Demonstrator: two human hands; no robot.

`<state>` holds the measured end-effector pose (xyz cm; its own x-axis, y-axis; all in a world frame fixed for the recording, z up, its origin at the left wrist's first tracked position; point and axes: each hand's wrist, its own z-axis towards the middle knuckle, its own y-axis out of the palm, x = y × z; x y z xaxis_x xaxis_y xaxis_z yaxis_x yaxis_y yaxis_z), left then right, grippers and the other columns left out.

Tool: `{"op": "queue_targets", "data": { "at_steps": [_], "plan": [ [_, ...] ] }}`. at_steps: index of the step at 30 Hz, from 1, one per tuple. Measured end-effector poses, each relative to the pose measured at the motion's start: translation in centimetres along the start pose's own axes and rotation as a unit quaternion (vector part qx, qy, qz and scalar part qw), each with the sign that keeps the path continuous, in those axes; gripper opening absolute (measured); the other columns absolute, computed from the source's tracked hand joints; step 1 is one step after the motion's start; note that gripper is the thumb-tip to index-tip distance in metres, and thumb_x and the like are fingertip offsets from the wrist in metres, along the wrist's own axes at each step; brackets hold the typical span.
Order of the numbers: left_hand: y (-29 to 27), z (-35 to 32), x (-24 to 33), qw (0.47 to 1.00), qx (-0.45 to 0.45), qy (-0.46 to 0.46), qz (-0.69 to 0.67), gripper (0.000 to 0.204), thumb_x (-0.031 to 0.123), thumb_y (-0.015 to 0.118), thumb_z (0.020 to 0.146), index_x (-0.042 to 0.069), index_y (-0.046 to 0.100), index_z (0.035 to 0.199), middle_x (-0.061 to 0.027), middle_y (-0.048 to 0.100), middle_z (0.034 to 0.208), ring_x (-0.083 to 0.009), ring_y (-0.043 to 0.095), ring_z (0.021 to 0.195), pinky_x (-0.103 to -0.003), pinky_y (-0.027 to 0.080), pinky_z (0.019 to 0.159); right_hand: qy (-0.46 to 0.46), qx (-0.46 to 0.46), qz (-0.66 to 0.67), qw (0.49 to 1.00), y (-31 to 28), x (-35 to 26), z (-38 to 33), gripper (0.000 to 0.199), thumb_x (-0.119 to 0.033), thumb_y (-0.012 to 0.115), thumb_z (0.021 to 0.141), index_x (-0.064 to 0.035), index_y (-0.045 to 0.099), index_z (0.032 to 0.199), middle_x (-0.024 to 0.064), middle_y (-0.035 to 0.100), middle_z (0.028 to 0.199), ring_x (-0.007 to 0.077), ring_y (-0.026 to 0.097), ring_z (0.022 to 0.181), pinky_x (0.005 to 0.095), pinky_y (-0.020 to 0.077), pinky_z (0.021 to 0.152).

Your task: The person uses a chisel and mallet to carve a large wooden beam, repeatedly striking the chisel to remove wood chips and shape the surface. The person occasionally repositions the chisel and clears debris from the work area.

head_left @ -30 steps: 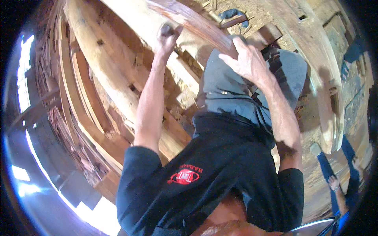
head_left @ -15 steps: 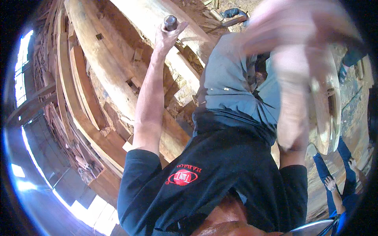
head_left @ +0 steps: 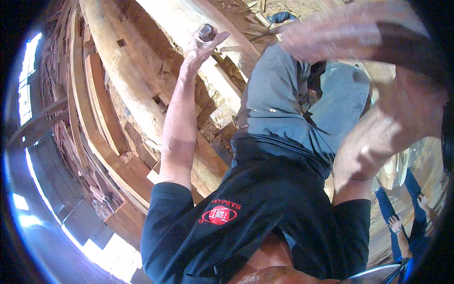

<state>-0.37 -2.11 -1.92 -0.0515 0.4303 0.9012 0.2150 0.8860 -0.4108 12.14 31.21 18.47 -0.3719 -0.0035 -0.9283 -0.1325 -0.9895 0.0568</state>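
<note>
My left hand (head_left: 197, 49) is closed around an upright chisel, with its thumb sticking out to the right. Only the grey, faceted top end of the chisel (head_left: 206, 32) shows; its blade is hidden below the fist. Under that hand lies a pale, thick timber (head_left: 227, 45) with a slot cut in it. My right forearm is raised at the right, and my right hand (head_left: 421, 102) is closed near the picture's rim, its fingers mostly hidden. Above it a big, motion-smeared brown wooden mallet (head_left: 350, 35) reaches across my right knee, close to the camera.
A long rounded log (head_left: 127, 80) with square mortises lies to the left. Curved planks (head_left: 97, 104) are stacked beyond it. Wood chips and a dark bundle (head_left: 282, 17) lie ahead. Another person's hand (head_left: 395, 223) rests on their leg at the lower right.
My right forearm has swung outward to the right, and the mallet has shifted with it, uncovering more of my right leg. My left hand and the chisel have barely moved.
</note>
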Motion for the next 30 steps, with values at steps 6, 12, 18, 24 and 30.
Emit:
{"op": "queue_targets", "data": {
  "at_steps": [6, 12, 18, 24, 30],
  "plan": [
    [-1.1, 0.4, -2.2, 0.996, -0.015, 0.085, 0.019, 0.019, 0.019, 0.079, 0.090, 0.003, 0.072, 0.098, -0.0068, 0.076, 0.091, -0.0159, 0.067, 0.081, -0.032, 0.056, 0.073, 0.163, -0.297, -0.371, 0.864, 4.3, 11.8, -3.8, 0.045, -0.037, 0.074, 0.091, 0.0010, 0.057, 0.109, 0.0293, 0.071, 0.089, 0.0476, 0.071, 0.082, 0.0551, 0.0575, 0.070],
    [0.1, 7.2, -2.4, 0.997, -0.003, -0.018, 0.077, 0.026, 0.028, 0.080, 0.084, 0.004, 0.070, 0.084, -0.0051, 0.068, 0.072, -0.0133, 0.061, 0.063, -0.032, 0.049, 0.060, 0.206, -0.131, -0.246, 0.938, 3.1, 12.6, -6.9, 0.053, -0.042, 0.081, 0.085, 0.0022, 0.055, 0.100, 0.0332, 0.067, 0.081, 0.0512, 0.068, 0.081, 0.0535, 0.0552, 0.070],
    [3.4, 4.5, -1.8, 0.990, -0.083, 0.008, 0.118, 0.035, 0.031, 0.089, 0.083, 0.009, 0.063, 0.080, -0.0002, 0.063, 0.070, -0.0088, 0.055, 0.062, -0.029, 0.046, 0.056, 0.322, -0.075, -0.236, 0.914, -2.0, 10.3, -8.4, 0.037, -0.022, 0.084, 0.086, 0.0018, 0.063, 0.105, 0.0123, 0.070, 0.088, 0.0161, 0.064, 0.081, 0.0337, 0.0534, 0.076],
    [1.2, 4.2, 1.9, 0.999, -0.003, 0.027, -0.021, 0.032, 0.022, 0.081, 0.092, 0.008, 0.056, 0.078, -0.0050, 0.063, 0.065, -0.0135, 0.061, 0.057, -0.030, 0.051, 0.054, 0.194, 0.078, -0.051, 0.977, -4.4, 8.2, -5.8, 0.037, -0.026, 0.082, 0.090, 0.0010, 0.065, 0.108, 0.0053, 0.068, 0.072, 0.0129, 0.063, 0.064, 0.0297, 0.0518, 0.061],
    [4.4, 5.8, 1.5, 0.978, -0.083, -0.045, 0.186, 0.040, 0.033, 0.090, 0.083, 0.009, 0.058, 0.077, -0.0023, 0.064, 0.068, -0.0108, 0.059, 0.057, -0.029, 0.050, 0.054, 0.135, 0.019, 0.047, 0.990, -1.1, 8.9, -2.5, 0.041, -0.037, 0.067, 0.098, 0.0017, 0.061, 0.110, 0.0132, 0.066, 0.077, 0.0239, 0.066, 0.063, 0.0342, 0.0529, 0.056]
  ]
}}
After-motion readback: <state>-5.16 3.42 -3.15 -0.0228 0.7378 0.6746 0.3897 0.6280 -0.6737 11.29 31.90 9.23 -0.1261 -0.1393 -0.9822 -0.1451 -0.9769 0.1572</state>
